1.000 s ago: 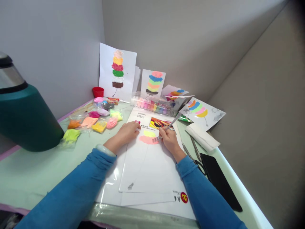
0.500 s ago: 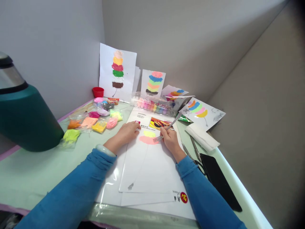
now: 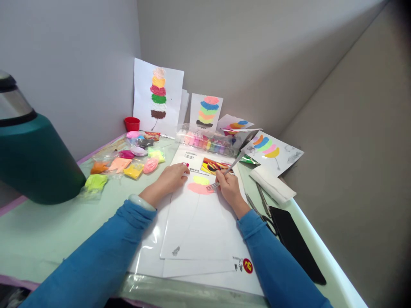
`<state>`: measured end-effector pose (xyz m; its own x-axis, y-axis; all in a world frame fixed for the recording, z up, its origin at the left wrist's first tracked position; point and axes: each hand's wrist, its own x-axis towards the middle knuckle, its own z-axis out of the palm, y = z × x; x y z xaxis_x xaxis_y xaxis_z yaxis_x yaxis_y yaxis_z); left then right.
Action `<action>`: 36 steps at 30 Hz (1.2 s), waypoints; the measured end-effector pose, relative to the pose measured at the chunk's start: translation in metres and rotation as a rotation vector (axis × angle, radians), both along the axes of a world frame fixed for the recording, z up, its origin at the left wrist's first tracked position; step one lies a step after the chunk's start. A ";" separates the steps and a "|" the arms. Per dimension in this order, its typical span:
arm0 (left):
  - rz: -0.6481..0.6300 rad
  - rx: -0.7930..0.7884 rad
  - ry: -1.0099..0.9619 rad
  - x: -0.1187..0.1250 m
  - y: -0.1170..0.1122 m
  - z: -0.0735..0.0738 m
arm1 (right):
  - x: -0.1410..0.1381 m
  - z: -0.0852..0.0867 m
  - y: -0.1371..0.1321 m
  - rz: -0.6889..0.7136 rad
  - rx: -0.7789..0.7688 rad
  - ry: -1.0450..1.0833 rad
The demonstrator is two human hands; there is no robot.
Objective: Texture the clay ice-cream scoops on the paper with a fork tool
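Note:
My right hand [image 3: 229, 187] is closed around a metal fork [image 3: 236, 163], its tines resting on the right part of a flat pink clay patch [image 3: 199, 189]. Just above that patch lies a yellow clay patch [image 3: 201, 180]. Both are on a white sheet of paper [image 3: 192, 231], which has a thin drawn line running down from the pink and a small dark sketch near its lower left. My left hand [image 3: 170, 179] lies flat at the sheet's upper left edge, fingers stretched out and holding nothing.
Bagged soft clay [image 3: 134, 169] in several colours lies left, near a large green bottle [image 3: 38, 158] and a red cup [image 3: 132, 124]. A clear case [image 3: 205, 141] and propped pictures [image 3: 159, 98] stand behind. Scissors [image 3: 269, 223], a black phone-like slab [image 3: 297, 244] and folded tissue [image 3: 272, 184] lie right.

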<state>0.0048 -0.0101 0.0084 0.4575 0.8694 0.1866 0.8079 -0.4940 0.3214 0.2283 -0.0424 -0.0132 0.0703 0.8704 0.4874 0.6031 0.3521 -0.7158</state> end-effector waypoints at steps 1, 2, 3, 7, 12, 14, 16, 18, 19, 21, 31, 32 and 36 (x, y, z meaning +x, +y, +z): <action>-0.001 0.003 0.000 0.000 0.000 0.000 | 0.000 0.000 0.000 0.010 -0.003 0.011; -0.002 0.005 0.002 0.000 -0.001 0.000 | -0.001 0.000 0.000 0.021 -0.010 0.021; -0.004 0.005 0.006 0.000 -0.001 0.001 | -0.001 0.000 0.000 0.033 -0.019 0.025; -0.004 0.005 0.013 0.000 -0.002 0.003 | -0.002 -0.001 0.000 0.035 -0.066 0.014; 0.000 -0.008 0.022 0.000 -0.002 0.003 | -0.002 0.000 0.000 -0.023 -0.094 0.016; -0.001 -0.004 0.018 0.000 -0.002 0.003 | -0.002 0.001 0.000 -0.022 -0.075 0.021; -0.004 0.000 0.008 0.000 -0.002 0.003 | -0.001 0.000 0.000 -0.009 -0.053 0.027; -0.009 0.002 -0.001 0.000 -0.002 0.002 | -0.001 0.000 0.000 0.001 -0.039 0.025; -0.008 0.002 -0.002 0.000 -0.002 0.002 | -0.002 0.000 0.001 0.001 -0.039 0.020; -0.006 0.001 0.004 0.000 -0.002 0.002 | -0.002 0.000 0.001 -0.008 -0.044 0.010; -0.002 0.001 0.007 0.000 0.001 -0.001 | -0.001 0.002 -0.001 -0.054 -0.049 0.023; -0.002 0.003 0.006 0.000 0.001 -0.001 | -0.001 0.002 0.000 -0.043 -0.041 0.034; -0.007 0.009 -0.007 0.000 0.000 0.000 | -0.002 -0.001 0.000 0.012 -0.041 0.049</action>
<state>0.0046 -0.0102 0.0081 0.4624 0.8644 0.1974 0.8021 -0.5027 0.3224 0.2266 -0.0420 -0.0141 0.0828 0.8904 0.4476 0.5627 0.3289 -0.7584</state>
